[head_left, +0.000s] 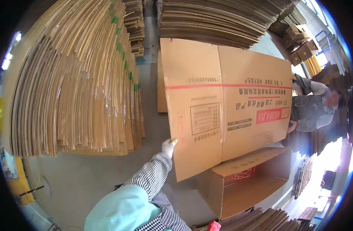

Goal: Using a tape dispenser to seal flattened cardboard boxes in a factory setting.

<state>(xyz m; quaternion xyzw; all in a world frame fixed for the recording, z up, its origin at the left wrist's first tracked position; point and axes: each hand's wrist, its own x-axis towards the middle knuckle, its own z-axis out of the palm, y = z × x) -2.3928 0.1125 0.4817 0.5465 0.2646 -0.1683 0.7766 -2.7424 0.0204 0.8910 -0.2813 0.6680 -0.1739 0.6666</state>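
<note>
A large flattened cardboard carton point(195, 100), with a red stripe and printing turned upside down, is held up across the middle of the view. My left hand point(168, 148), in a white glove, is closed on its near left edge. A black-and-white checked sleeve point(147, 173) leads to that hand. At the carton's far right end a co-worker point(313, 104) holds it by the edge. More checked cloth shows at the lower edge, but my right hand is out of the picture. A pale teal cap point(120, 210) covers part of the lower left.
An open cardboard box point(209, 190) with red string-like material inside stands below the carton. Tall stacks of flattened cardboard point(80, 96) line the left, with another stack point(215, 19) at the back. More sheets point(257, 221) lie at the lower right. Grey floor point(84, 179) shows between.
</note>
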